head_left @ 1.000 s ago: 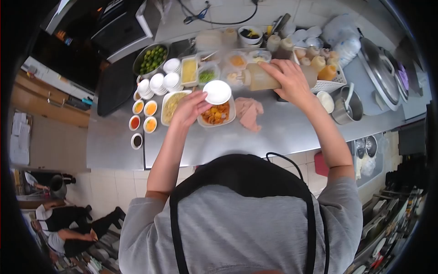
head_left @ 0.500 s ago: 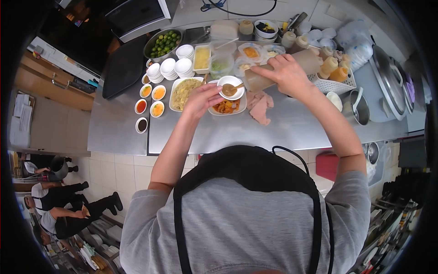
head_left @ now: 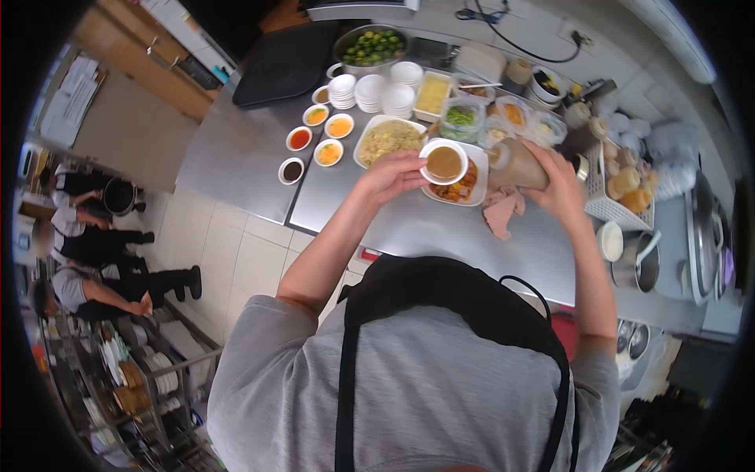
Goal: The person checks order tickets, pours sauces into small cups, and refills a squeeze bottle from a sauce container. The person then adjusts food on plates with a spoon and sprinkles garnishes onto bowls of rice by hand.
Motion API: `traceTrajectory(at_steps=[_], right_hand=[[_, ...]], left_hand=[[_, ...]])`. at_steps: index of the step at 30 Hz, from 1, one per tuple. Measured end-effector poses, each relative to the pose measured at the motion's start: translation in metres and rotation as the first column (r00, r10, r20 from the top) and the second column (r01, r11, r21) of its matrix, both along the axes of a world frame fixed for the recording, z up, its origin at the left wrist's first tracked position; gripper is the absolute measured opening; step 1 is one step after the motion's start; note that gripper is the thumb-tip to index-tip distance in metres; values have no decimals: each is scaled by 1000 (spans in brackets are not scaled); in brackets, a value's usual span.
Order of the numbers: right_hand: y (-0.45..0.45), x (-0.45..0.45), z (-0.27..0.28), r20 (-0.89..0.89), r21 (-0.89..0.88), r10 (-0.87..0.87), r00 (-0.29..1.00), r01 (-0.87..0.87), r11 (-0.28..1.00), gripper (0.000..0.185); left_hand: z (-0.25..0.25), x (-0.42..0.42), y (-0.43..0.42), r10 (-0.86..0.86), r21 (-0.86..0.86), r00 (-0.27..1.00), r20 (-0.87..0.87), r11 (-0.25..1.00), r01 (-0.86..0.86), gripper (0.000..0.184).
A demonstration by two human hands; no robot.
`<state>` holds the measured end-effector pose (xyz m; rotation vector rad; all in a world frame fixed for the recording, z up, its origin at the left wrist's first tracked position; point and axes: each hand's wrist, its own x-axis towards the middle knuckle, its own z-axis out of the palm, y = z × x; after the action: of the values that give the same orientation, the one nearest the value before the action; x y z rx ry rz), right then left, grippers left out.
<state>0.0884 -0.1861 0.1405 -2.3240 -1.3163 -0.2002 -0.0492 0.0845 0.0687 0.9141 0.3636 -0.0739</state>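
Left hand (head_left: pixel 391 177), one: gripping a small white cup (head_left: pixel 445 143) of brown sauce (head_left: pixel 444 164), held above a tray (head_left: pixel 482 164) of reddish food. Right hand (head_left: pixel 560 186), one: wrapped around a tilted bottle (head_left: pixel 515 165), its end near the cup. Pink cloth (head_left: pixel 502 213), one: beside the tray. Farther: stacked white cups (head_left: pixel 370 93); bowl (head_left: pixel 341 57) of green fruit (head_left: pixel 376 46).
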Motion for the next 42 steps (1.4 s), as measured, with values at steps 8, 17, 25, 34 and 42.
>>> traceTrajectory(at_steps=[8,17,25,34,42], right_hand=[[-4,-10,-57,-505,352,-40,862,248,902,81],[-1,-9,-58,-529,399,-93,843,344,850,81],[-6,-16,-50,-541,413,-145,829,412,812,81],[-19,-19,-39,-535,451,-190,823,468,760,81],[-26,-14,-24,-487,433,-199,851,433,791,81]], left_hand=[[-57,-120,154,598,214,791,-132,796,-566,27],[-156,-170,318,868,472,462,-181,489,-733,21],[-142,-87,330,928,950,369,49,71,-305,31],[-79,113,276,599,981,795,-94,-78,175,30],[-42,78,241,650,943,738,179,99,-316,13]])
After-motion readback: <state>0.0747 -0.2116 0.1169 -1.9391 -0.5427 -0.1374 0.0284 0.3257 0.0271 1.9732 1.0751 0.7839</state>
